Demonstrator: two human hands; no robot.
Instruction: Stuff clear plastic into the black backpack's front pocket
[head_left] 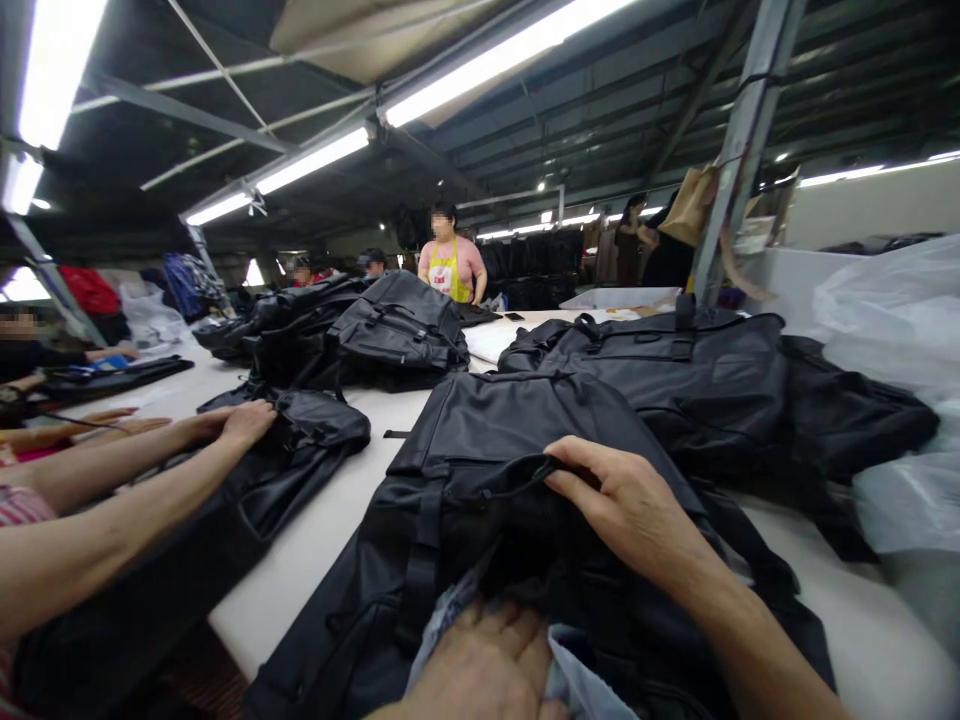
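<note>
A black backpack (517,430) lies flat on the white table (315,530) right in front of me, its opening towards me. My right hand (626,505) pinches the upper edge of that opening and holds it up. At the bottom of the view my left hand (480,670) presses into the opening, fingers curled on a pale crumpled plastic sheet (577,680) that sticks out of the bag. The inside of the bag is dark and hidden.
To my left a co-worker's hand (247,420) rests on another black bag (300,440). More black bags (397,330) are piled mid-table and a large one (675,370) lies at right. Clear plastic bags (892,330) sit far right. A person in a yellow apron (452,265) stands at the far end.
</note>
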